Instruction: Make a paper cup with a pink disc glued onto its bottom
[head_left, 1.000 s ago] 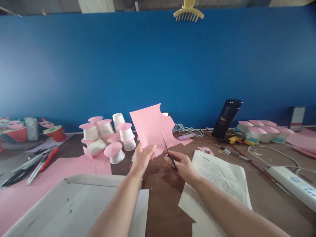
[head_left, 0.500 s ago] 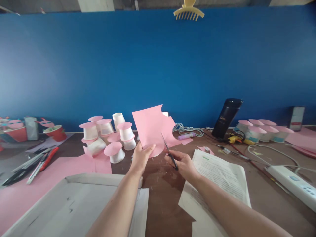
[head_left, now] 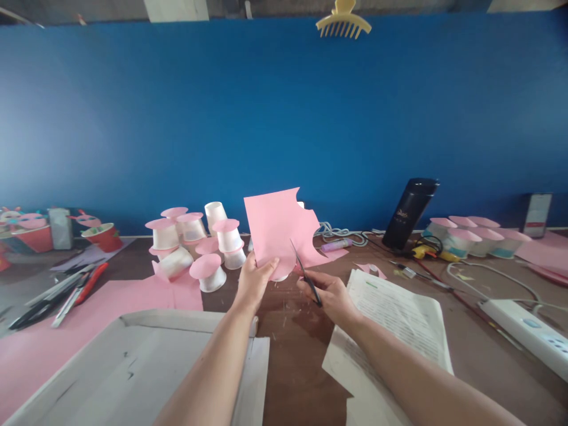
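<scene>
My left hand (head_left: 255, 281) pinches the lower edge of a pink paper sheet (head_left: 277, 228), thumb on the near face. Curved bites are cut out of the sheet's right side. In my right hand (head_left: 326, 293) is a pair of scissors (head_left: 307, 278) with dark handles, fingers closed round them. One blade shows in front of the paper's lower right part; the other blade is hidden behind it. A white round edge, perhaps of a cup, peeks out below the sheet between my hands. Small paper scraps lie on the brown table (head_left: 288, 355) beneath.
Left stand white paper cups (head_left: 213, 281) topped with pink discs, a utility knife (head_left: 80, 293) and a white tray (head_left: 146, 367). Right are printed sheets (head_left: 399, 319), a black flask (head_left: 409, 213), more covered cups (head_left: 461, 241) and a power strip (head_left: 523, 331). A purple tube (head_left: 336, 245) lies behind.
The pink sheet has turned slightly clockwise, its top shifting to the right. Both hands stay nearly in place, the scissors still at the paper. The whole view has shifted slightly.
</scene>
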Demonstrator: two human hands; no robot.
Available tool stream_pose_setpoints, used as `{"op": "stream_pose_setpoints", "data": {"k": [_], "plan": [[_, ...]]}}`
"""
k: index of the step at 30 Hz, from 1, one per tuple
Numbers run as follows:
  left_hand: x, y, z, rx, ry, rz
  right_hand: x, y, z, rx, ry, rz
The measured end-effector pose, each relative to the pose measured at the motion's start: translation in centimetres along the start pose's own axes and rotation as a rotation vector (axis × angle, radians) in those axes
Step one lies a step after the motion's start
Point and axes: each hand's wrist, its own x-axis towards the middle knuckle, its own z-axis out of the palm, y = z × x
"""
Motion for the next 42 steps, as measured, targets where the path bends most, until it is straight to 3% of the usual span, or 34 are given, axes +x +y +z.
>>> {"op": "stream_pose_setpoints", "data": {"k": [19, 42], "plan": [[0.2, 0.0, -0.2, -0.015, 0.019, 0.043, 0.1, 0.2, 0.1, -0.025, 0.027, 0.011], [-0.2, 0.8, -0.1, 0.18, -0.042, 0.054, 0.2, 0.3, -0.3, 0.061, 0.005, 0.053]]}}
